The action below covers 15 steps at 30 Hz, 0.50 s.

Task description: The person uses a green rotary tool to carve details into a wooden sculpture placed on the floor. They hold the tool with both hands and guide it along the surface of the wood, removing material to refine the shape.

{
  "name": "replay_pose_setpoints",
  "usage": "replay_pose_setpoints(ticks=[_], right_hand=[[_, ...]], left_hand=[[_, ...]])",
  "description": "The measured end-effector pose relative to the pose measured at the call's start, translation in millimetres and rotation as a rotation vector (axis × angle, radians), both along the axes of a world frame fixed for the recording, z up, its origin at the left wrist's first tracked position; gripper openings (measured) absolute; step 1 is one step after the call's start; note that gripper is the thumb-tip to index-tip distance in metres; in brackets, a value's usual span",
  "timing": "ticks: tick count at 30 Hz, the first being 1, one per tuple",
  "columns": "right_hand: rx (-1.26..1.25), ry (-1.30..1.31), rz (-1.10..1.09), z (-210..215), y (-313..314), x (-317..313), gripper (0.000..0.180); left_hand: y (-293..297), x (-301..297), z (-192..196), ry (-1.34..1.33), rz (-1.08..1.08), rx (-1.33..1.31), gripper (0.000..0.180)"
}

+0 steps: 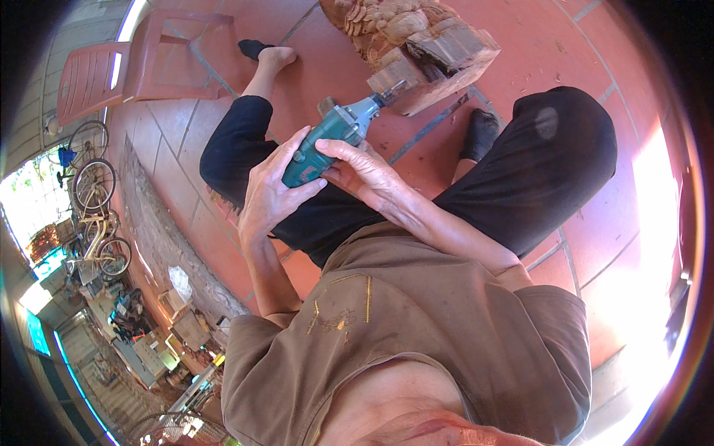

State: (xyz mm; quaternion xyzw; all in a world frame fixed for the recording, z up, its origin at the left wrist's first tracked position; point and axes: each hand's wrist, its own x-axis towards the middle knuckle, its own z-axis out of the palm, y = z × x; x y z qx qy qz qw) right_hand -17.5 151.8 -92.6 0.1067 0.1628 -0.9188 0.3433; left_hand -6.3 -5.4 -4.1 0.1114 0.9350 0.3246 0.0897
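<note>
A green die grinder (311,157) with a grey metal nose is held up over my lap, its nose toward the upper right. My left hand (269,187) wraps the rear of its body, thumb along the near side. The front part of the body rests in my right hand (363,169), thumb laid on top and the other fingers mostly hidden beneath. A slim bit at its tip overlaps the near end of a carved wooden block (457,63); I cannot tell whether they touch. The block lies on the floor, with rounded carved relief toward its far end.
Reddish floor tiles (524,44) carry scattered wood chips. My bent legs in black trousers (554,163) flank the block. At left are a reddish plastic chair (137,67), bicycles (95,186), a long log (160,223) and a cluttered heap of tools and boxes (152,349).
</note>
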Motion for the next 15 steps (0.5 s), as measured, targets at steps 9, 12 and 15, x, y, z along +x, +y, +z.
replay_pose_setpoints(ticks=[9, 12, 15], right_hand=[[0.030, -0.007, -0.013, 1.9, 0.0, 1.4, 0.041], [0.032, 0.001, -0.011, 0.9, -0.1, 1.2, 0.042], [0.043, 0.004, -0.006, 1.5, 0.3, 0.5, 0.042]], left_hand=[[-2.1, -1.6, -0.6, -0.005, -0.009, 0.010, 0.077], [-2.1, -1.3, -1.5, -0.002, -0.008, 0.012, 0.077], [-1.4, -0.4, -1.2, -0.009, 0.001, 0.012, 0.077]])
